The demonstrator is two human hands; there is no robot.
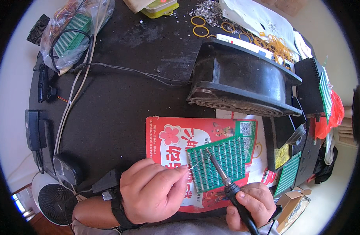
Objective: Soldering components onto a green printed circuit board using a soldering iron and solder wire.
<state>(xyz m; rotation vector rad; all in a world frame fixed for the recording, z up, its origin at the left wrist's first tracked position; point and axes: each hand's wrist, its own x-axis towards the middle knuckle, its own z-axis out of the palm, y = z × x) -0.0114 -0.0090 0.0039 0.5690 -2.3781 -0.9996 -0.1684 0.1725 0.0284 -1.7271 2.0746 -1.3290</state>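
A green circuit board [231, 156] with rows of small parts lies on a red and white printed sheet [153, 135]. My right hand [252, 207] grips a soldering iron [231, 190] by its black handle. The iron's tip reaches the board's upper left part. Pinched in my left hand [154, 192] is a thin strand of solder wire [196, 164], whose far end runs toward the iron's tip. Whether wire and tip touch is too small to tell. A black band circles my left wrist.
Beyond the board stands a large black fan [242, 78], its cable crossing the dark table [121, 90]. Yellow rubber bands [276, 46] lie behind it. A plastic bag with boards [72, 37] sits far left. Another green board [288, 174] rests at the right.
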